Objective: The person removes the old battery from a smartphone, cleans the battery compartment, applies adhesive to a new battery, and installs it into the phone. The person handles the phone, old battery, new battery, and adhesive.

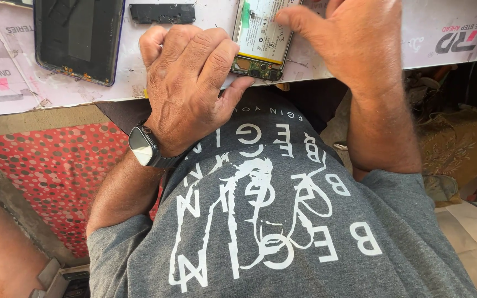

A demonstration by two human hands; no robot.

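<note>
An opened phone [260,38] with its back off lies at the near edge of the white work mat [23,88], showing a pale battery and a green circuit board at its near end. My left hand [189,83] grips the phone's lower left corner, fingers curled on top and thumb under the edge. My right hand [349,38] rests over the phone's right side, the thumb pressing on the battery. What is under the right palm is hidden.
A removed dark phone back cover [78,38] lies at the mat's left, and a small black plastic strip [162,13] sits beyond my left hand. A red dotted surface [56,171] is below the table at left; cluttered cloth and cables are at right.
</note>
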